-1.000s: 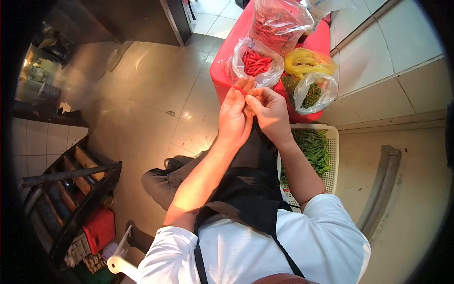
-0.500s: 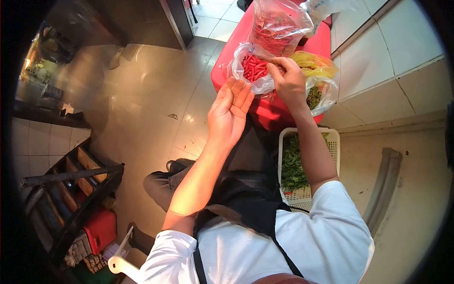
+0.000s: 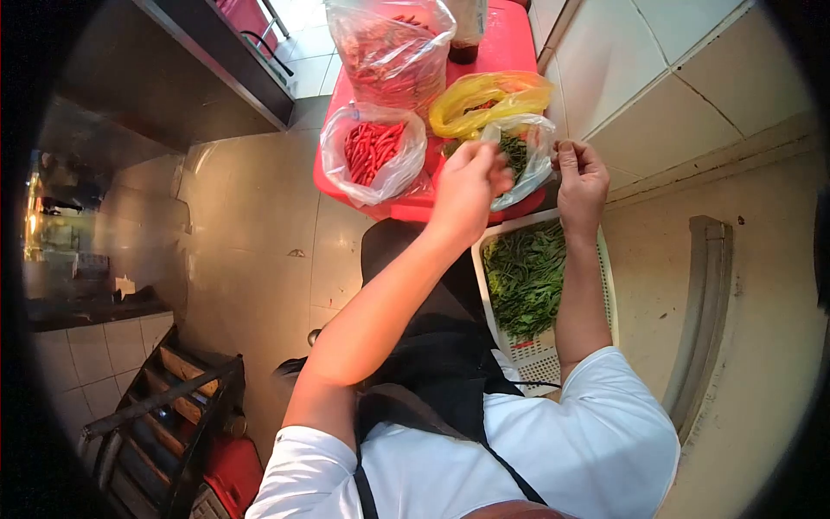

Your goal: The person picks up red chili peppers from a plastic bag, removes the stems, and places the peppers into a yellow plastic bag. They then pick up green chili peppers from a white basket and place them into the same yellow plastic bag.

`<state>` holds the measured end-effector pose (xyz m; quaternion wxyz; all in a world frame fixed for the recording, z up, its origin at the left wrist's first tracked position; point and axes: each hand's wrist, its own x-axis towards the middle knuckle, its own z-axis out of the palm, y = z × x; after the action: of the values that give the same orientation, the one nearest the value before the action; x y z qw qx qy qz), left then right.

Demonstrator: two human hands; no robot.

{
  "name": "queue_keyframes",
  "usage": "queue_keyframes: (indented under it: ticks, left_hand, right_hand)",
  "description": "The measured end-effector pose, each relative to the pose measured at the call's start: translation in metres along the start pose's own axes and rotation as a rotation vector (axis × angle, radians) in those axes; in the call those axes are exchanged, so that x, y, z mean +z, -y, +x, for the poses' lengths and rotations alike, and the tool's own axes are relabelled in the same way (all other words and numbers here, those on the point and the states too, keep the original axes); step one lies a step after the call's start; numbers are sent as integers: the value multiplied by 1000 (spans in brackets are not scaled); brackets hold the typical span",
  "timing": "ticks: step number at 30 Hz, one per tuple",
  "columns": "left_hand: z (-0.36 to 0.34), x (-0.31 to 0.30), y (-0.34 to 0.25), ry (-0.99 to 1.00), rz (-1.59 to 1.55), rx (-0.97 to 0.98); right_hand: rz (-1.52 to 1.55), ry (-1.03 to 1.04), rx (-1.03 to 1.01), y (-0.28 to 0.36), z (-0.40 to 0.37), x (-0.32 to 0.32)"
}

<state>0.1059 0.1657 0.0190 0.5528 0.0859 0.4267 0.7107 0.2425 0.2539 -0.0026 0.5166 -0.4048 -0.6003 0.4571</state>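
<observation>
My left hand (image 3: 472,189), a little blurred, is at the left side of a clear plastic bag (image 3: 542,138) that holds green chilli-like stems (image 3: 513,157). Its fingers are curled in; whatever is between them is hidden. Thumb and fingers of my right hand (image 3: 583,183) are pinched together by the bag's right rim. I cannot make out what they hold. Left of these hands, a clear bag of red chillies (image 3: 373,152) stands with its mouth folded open. Behind it is a taller, fuller bag of red chillies (image 3: 393,56).
The bags stand on a red stool-like surface (image 3: 510,52). A yellow bag (image 3: 450,108) and a container with dark contents (image 3: 465,52) are there too. Below my right forearm sits a white basket (image 3: 612,303) of leafy greens (image 3: 529,290). A tiled wall (image 3: 657,112) rises on the right.
Both hands have left the open bag of red chillies and moved right to the bag of green stems. My left hand has gone from spread to curled. The view has shifted.
</observation>
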Motion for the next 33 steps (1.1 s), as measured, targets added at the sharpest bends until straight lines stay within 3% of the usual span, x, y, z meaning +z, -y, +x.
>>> queue_keyframes:
  ticks: [2,5,6,8,11,14,15,18,19,22,25,28,31,33]
  left_hand:
    - [49,5,22,194,624,423]
    - [65,14,25,150,1401,209]
    - [55,17,22,136,1478,266]
    - [45,12,16,212,1352,333]
    - [66,4,22,82,1417,853]
    - [81,-8,15,-142,1754,890]
    - [78,-3,1,-76,1767,392]
    - [69,-13,-7,-229,1841,609]
    - [63,-12,-12,-233,1739,567]
    - [62,-16,3,-401,1669,753]
    - [64,-12,10,-415,1721,632]
    - [63,-8,9,-301,1802,615]
    - [62,-3,7,-177,1956,481]
    - [62,-4,12,-175,1966,480]
  right_hand:
    - [-78,58,-11,1,13,-3]
    - [-250,149,-45,0,28,0]
    - [-281,192,-140,1,37,4]
    - [-342,272,-322,0,62,16]
    - [-465,390,-799,-30,110,47]
    - [-749,932,-626,-46,133,38]
    - [-788,978,-387,-42,130,37]
    - [-806,1030,-267,-32,107,25]
    - [-809,1046,-224,-32,102,23]
    - [-853,981,-155,-34,98,20]
    - [-694,647,-289,-54,104,26]
    - [-687,711,-324,-75,130,44]
    - [-775,1021,-579,-109,151,69]
    - [-847,1031,-658,-120,152,76]
